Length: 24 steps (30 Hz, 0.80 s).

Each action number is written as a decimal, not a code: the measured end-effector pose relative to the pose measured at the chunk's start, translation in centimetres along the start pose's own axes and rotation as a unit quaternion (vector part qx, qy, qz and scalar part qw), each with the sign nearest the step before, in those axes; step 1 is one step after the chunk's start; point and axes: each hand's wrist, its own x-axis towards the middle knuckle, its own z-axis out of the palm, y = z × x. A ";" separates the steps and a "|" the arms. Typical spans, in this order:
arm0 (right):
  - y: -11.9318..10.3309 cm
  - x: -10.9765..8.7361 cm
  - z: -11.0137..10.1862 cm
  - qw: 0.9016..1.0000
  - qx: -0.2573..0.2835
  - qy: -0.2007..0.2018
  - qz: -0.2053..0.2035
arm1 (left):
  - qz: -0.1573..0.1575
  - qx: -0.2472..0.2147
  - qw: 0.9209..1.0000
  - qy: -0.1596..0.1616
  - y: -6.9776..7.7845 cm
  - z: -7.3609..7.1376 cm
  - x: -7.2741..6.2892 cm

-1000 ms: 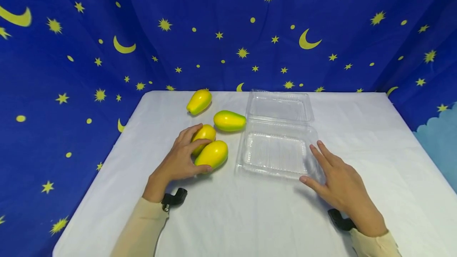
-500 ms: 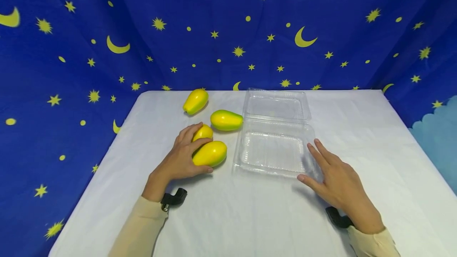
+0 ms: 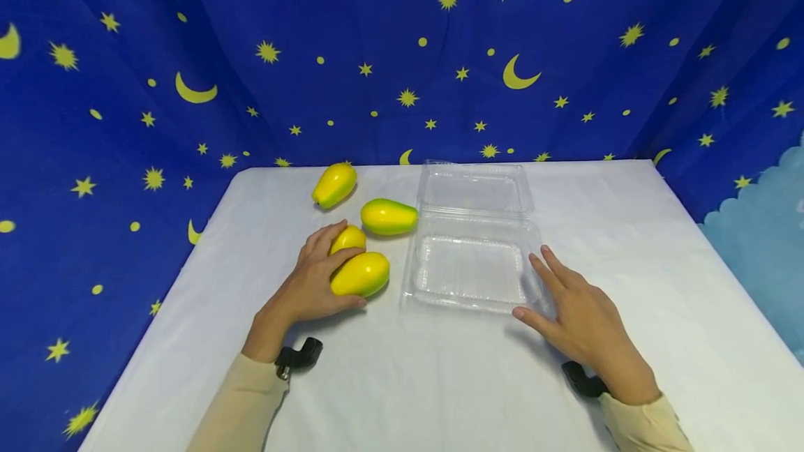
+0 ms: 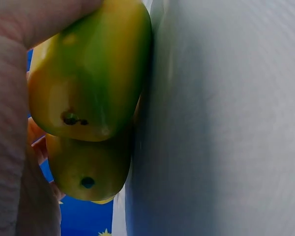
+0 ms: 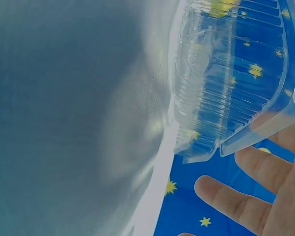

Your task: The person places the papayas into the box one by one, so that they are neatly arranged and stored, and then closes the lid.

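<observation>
- fingers of the left hand [image 3: 312,283] are bent around two yellow-green fruits, thumb and index finger set apart with the near fruit [image 3: 363,274] held between them.
- the other fingers of that hand reach over the second fruit [image 3: 349,238], which lies just behind the near one and is partly hidden.
- in the left wrist view these two fruits touch, and their ends, marked with dark spots, face the camera.
- fingers of the right hand [image 3: 583,318] are spread, the thumb well apart from the rest, at the right edge of a clear plastic box [image 3: 471,267]; whether they touch it i cannot tell.
- the box stands open to the right of the fruits, its near half toward the person and its far half folded back.
- a third fruit [image 3: 388,217] lies on its side by the left edge of the box, green end pointing at it; contact there is unclear.
- the far fruit [image 3: 336,185] lies tilted near the back edge of the table [image 3: 433,382], apart from the others.
- the table wears a white cloth.
- behind it hangs a dark blue curtain [image 3: 352,12] with yellow moons and stars.
- both sleeves are beige, and a black device sits at each wrist.
</observation>
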 end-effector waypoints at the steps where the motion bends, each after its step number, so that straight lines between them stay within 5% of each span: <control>1: 0.0 0.0 0.0 1.000 -0.002 0.000 0.000 | -0.001 0.001 1.000 0.001 0.0 0.0 0.0; 24: 0.2 0.0 0.2 1.000 0.001 0.003 0.003 | 0.005 -0.073 0.997 0.027 0.3 -1.0 0.0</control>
